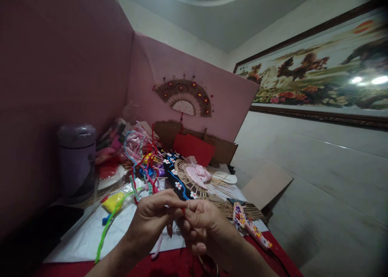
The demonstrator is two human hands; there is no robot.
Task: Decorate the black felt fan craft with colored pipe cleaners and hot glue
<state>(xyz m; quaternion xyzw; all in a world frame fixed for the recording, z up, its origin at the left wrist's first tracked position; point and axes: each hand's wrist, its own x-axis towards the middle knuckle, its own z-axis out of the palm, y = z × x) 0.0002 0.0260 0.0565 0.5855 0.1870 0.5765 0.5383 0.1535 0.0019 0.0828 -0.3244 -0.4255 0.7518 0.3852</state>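
My left hand (154, 216) and my right hand (209, 224) meet at the front of the table, fingertips pinched together. Between them a tiny red piece (183, 211) shows; the fingers cover most of it, so its kind cannot be made out. Just beyond the hands lies a dark fan (174, 180) with white flowers and a blue wavy line. Pink fabric (198, 174) sits on its middle. To the left of my left hand are a bright green pipe cleaner (104, 238) and a bag with yellow clay-like stuff (113, 202).
A purple lidded container (77, 163) stands at the left. Several coloured pipe cleaners (129, 145) stick up behind the hands. A flower-patterned glue gun (251, 226) lies to the right, near cardboard strips (227, 208). A finished-looking brown fan (184, 95) hangs on the pink panel (145, 66).
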